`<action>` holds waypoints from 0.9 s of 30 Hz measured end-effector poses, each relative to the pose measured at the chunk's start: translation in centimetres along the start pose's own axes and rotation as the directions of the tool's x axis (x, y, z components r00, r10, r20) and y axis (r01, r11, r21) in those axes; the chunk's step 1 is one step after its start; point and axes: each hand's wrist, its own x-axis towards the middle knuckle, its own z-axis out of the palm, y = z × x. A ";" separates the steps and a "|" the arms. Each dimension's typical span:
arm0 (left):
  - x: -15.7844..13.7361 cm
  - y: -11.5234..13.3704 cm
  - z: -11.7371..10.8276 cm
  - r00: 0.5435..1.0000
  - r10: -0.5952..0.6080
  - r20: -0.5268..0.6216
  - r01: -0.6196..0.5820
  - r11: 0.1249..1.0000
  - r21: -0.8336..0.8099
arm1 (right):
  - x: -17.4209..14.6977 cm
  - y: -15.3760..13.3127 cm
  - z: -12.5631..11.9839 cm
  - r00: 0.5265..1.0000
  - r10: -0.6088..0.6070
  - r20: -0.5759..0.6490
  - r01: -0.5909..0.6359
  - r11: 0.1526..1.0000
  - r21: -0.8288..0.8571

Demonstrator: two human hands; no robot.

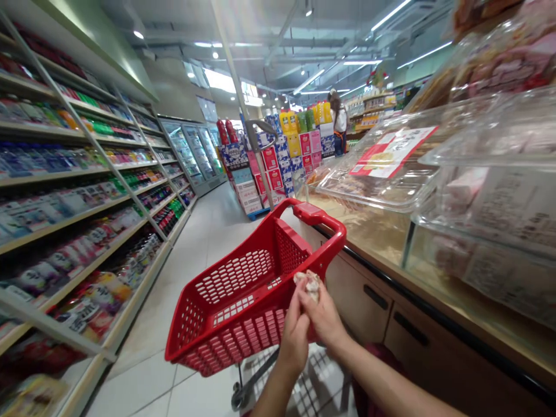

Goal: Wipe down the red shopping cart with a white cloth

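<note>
Close together at the near side of a red shopping cart [243, 324], both hands are closed on a small crumpled whitish thing [311, 282]. It has pale brownish patches; its kind I cannot make out. My left hand [296, 330] pinches it from the left, fingers upward. My right hand [325, 318] grips it from the right, its fingers meeting those of the left hand. The cart's basket holds nothing that I can see. The cart's red handle [332, 229] rises just beyond the hands.
Shelves of bottles and packs [78, 185] run along the left. At right, a wooden display counter [369, 249] carries clear plastic food boxes [377, 174]. Ahead stand stacked drink cartons [269, 168], a thin pole [237, 81], glass-door fridges [195, 150] and a person [339, 121] farther off.
</note>
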 end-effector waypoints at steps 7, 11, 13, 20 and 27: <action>-0.5 -7.7 -8.2 0.955 0.197 -0.223 0.009 0.730 0.683 | 7.2 0.5 -8.2 0.876 -0.424 -0.230 0.255 0.812 -0.526; -1.8 -11.4 -9.9 0.968 0.131 -0.213 0.096 0.593 0.799 | 8.4 2.4 -7.4 0.830 -0.558 -0.005 0.443 0.664 -0.603; -2.1 -11.6 -9.7 0.970 0.108 -0.220 0.117 0.583 0.804 | 6.7 4.0 -5.6 0.805 -0.576 0.145 0.546 0.622 -0.561; -1.3 -10.5 -9.9 0.974 0.017 -0.224 0.168 0.605 0.778 | 2.3 6.1 -5.8 0.810 -0.519 0.273 0.577 0.624 -0.526; -0.7 -9.7 -9.6 0.965 -0.086 -0.247 0.247 0.611 0.752 | 6.3 1.8 -8.4 0.851 -0.522 0.051 0.461 0.699 -0.546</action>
